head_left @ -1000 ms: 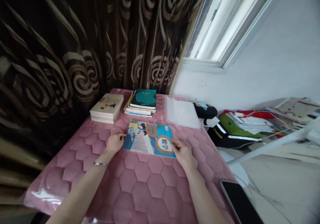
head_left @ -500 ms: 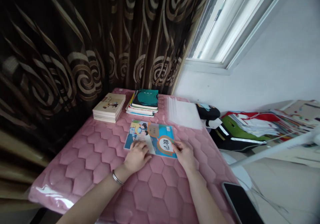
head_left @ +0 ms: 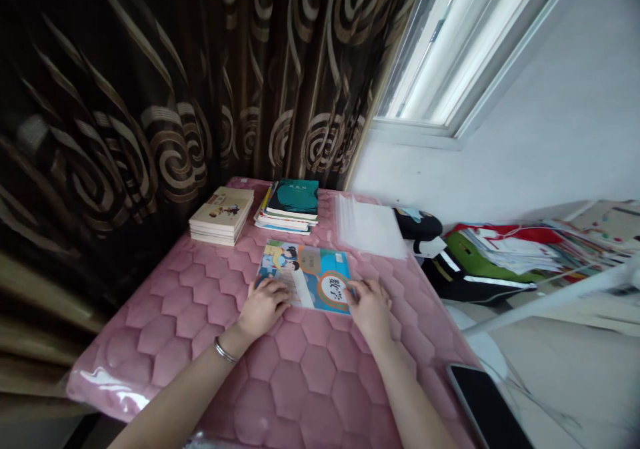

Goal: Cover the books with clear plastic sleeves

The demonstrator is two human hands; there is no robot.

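A math textbook (head_left: 313, 281) with a colourful cover and large Chinese characters lies on the pink quilted tabletop in front of me, seemingly inside a clear plastic cover. At its lower left corner is my left hand (head_left: 265, 303), wearing a silver bracelet, with its fingers curled on the edge. My right hand (head_left: 371, 307) grips the lower right edge, thumb on the cover side; its other fingertips are partly hidden. Behind the textbook stand a stack of beige books (head_left: 223, 210) and a stack topped by a teal book (head_left: 294, 197). Translucent plastic sleeves (head_left: 373, 225) lie farther right.
A phone (head_left: 487, 405) rests at the table's front right edge. To the right are a black case (head_left: 419, 222), a green and black bag (head_left: 463, 255), heaped papers and a white lamp arm (head_left: 550, 295). A patterned curtain (head_left: 240, 69) hangs close behind the table.
My left hand has slid left, from on the cover to the textbook's lower left corner. The right hand has shifted slightly at the right edge. The textbook lies almost as before.
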